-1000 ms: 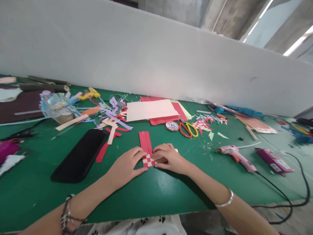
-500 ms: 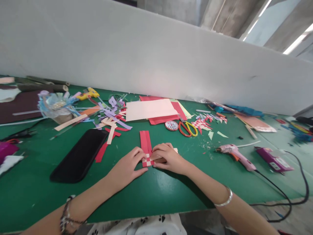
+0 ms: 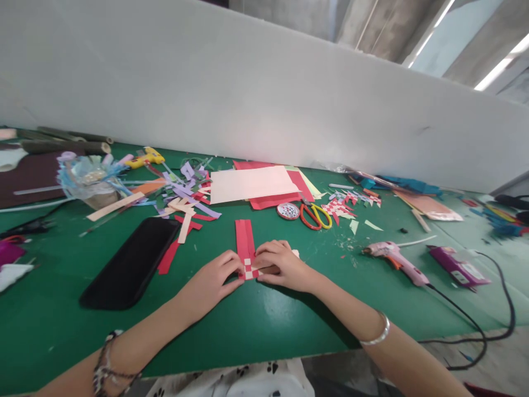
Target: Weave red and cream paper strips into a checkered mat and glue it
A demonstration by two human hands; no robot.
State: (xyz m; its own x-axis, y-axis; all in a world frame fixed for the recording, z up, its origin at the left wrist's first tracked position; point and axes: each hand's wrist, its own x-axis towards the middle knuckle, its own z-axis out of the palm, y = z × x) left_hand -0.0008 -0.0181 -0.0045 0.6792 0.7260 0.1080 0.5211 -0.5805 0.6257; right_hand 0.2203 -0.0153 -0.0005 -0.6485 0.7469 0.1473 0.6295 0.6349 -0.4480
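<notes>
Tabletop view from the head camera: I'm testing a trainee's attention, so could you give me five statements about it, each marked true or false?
1. The left hand and right hand are both at the red-and-white woven paper. True.
2. The right hand is gripping the pink glue gun. False: the pink glue gun lies on the table, away from both hands.
3. A silver bangle is worn on the right arm. True.
4. The scissors lie to the left of the flat black object. False: the scissors are to the right of the flat black object.
5. The large pale sheet overlaps red paper. True.
</notes>
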